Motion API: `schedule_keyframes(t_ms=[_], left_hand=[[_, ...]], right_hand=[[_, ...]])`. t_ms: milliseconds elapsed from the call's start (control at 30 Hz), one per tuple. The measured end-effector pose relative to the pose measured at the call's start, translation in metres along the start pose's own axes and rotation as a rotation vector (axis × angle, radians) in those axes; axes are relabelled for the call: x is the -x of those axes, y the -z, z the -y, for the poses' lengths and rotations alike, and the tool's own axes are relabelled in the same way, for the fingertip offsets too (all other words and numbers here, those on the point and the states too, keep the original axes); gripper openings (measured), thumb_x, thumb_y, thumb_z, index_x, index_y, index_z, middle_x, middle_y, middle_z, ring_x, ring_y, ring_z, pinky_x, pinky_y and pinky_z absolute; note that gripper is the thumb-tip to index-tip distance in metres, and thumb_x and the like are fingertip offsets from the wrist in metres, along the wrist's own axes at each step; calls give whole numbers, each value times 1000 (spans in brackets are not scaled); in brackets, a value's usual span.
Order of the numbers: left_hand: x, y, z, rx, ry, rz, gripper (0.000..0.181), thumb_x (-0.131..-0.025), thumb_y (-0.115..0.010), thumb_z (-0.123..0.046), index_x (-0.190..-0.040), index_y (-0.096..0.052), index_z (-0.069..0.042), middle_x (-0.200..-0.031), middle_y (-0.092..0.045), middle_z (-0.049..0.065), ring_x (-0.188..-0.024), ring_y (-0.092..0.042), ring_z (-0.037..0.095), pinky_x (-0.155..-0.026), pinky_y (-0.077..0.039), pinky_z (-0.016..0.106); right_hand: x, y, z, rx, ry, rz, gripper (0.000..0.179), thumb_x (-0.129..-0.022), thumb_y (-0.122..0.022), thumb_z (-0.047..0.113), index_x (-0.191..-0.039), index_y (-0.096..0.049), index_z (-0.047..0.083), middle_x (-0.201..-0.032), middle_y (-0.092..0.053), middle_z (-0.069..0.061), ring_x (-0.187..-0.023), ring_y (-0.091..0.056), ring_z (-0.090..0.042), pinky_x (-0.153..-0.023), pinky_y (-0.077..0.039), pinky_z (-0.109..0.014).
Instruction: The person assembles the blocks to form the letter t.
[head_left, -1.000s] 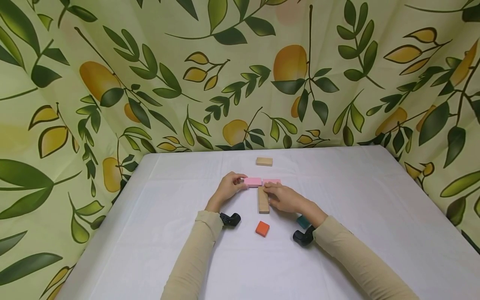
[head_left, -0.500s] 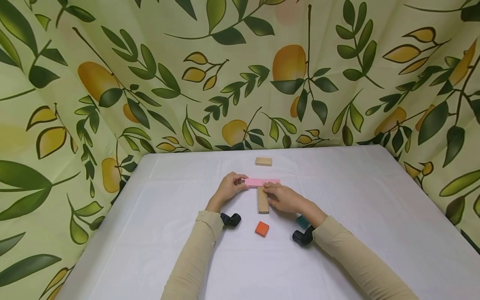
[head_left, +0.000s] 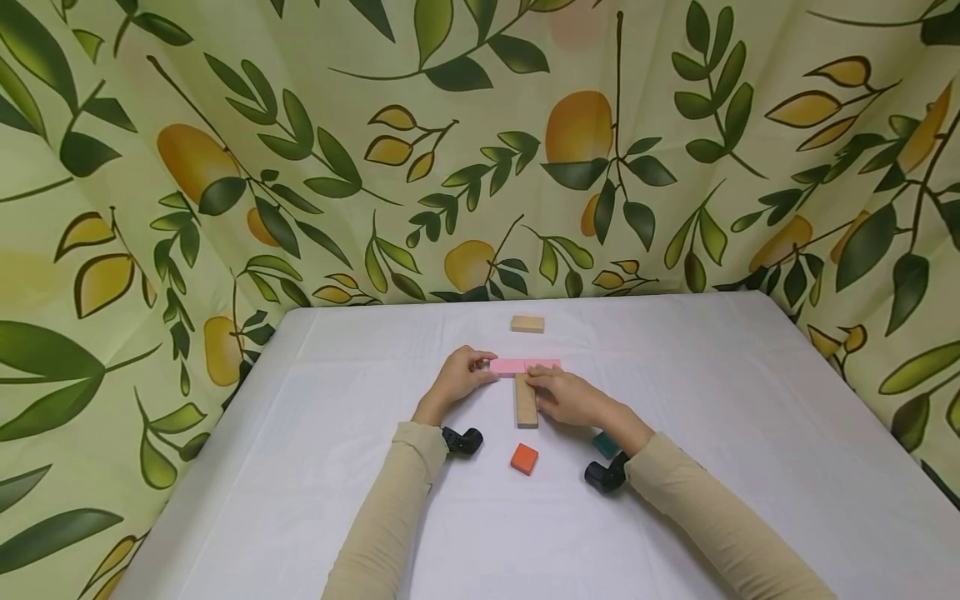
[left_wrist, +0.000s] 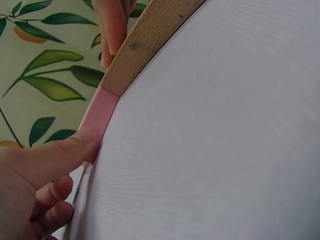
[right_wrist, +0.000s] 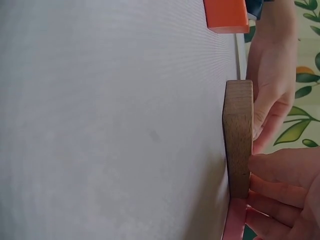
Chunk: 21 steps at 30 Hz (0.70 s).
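Two pink blocks lie end to end in a row. My left hand (head_left: 456,373) pinches the outer end of the left pink block (head_left: 508,367), its thumb on the near side in the left wrist view. A plain wooden block (head_left: 527,404) meets the row near its middle, pointing toward me, so the three form a T. The fingers of my right hand (head_left: 573,397) rest from above where the wooden block and the right pink block (head_left: 551,363) come together, partly covering both. In the right wrist view its thumb touches the wooden block's upper edge.
Another wooden block (head_left: 528,324) lies behind the row. Nearer me is an orange square block (head_left: 524,459), with a teal block (head_left: 606,445) partly hidden under my right forearm. A black camera (head_left: 462,441) sticks out at my left wrist, another (head_left: 605,475) at my right.
The left pink block has slid slightly right with my left hand, and the narrow gap between the two pink blocks has closed. My right hand has stayed in place.
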<state>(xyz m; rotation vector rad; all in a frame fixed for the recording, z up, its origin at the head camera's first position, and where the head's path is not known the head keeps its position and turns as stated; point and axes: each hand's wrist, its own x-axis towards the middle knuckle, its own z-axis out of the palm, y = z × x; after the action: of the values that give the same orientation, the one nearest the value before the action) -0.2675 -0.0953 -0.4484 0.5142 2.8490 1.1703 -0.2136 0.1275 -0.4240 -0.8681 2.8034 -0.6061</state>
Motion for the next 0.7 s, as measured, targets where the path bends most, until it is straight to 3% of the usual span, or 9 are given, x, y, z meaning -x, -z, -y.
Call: schedule_keyframes(t_ms=[433,700], left_hand=[[0,-1,-1,-23,-10,-9,34,-82,-75,-15,-114,-70,-4,-91,-60,13,-77,-46,15,-68,-34,20],[1,-1,0,-36,-27,-12,34,-81,-76,-15,-113,-71,-4,-89,-59,12,-76,-45,14,-67,-34,20]], right_hand=[[1,3,3,9,-7,14,46,-92,-61,11,-134,-52,-4,-148,-46,-21,-139,-43,-40,-115,-35,-54],[1,2,0,0,27,4,45,-92,-61,10,-133,-53,-5,-147,-47,-21,-138,-44,-39,-118,-29,-56]])
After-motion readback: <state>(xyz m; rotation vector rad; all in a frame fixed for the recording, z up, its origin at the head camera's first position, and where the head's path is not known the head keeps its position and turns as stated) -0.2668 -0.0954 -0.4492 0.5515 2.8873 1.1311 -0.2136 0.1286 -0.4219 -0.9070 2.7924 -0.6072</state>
